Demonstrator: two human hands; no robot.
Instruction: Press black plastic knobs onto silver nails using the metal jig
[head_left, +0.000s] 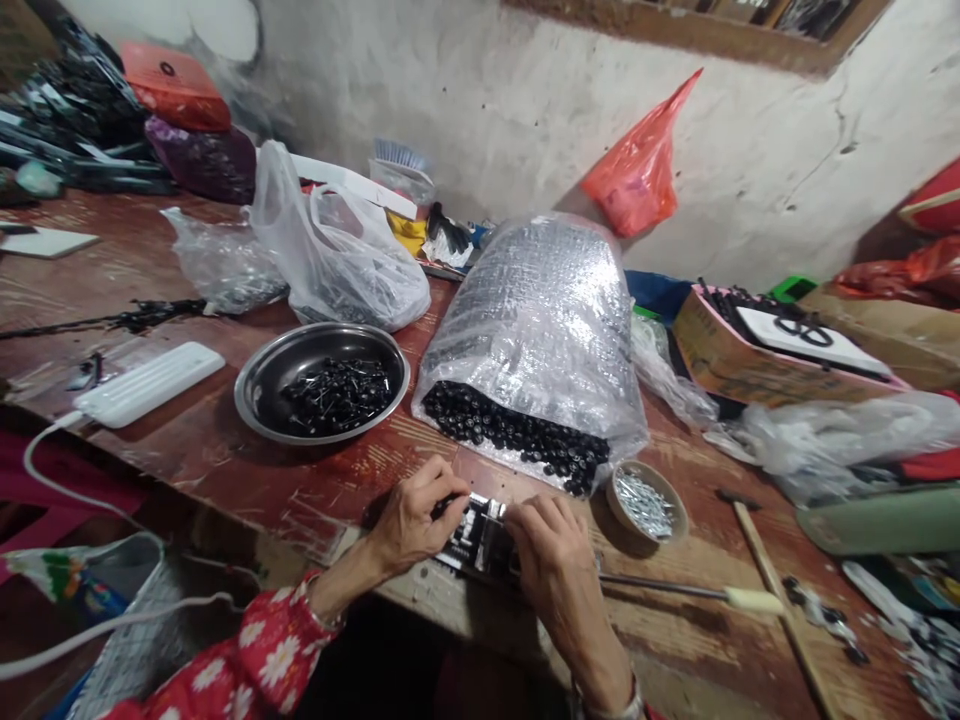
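Dark metal fixture (pixel 466 545) looks stiff, heavy; best held by its edges. Left fingers (pixel 448 484) pinch a small black piece (pixel 445 503); right fingers (pixel 526 517) bunch close, their hold hidden.

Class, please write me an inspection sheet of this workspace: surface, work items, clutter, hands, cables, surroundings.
Surface: red-brown table, scratched, with paint worn away near the front.
Work items: dark metal block between the hands; steel bowl of small black parts; silvery bag, open towards the person, showing black pieces; small bowl of shiny metal pieces.
Clutter: white plastic bag behind the steel bowl; hammer lying at the right.
Hands: left hand and right hand at the block; grip unclear.
Cables: white cable hangs beside the table's left front.
Surroundings: stained wall, red bag against it.
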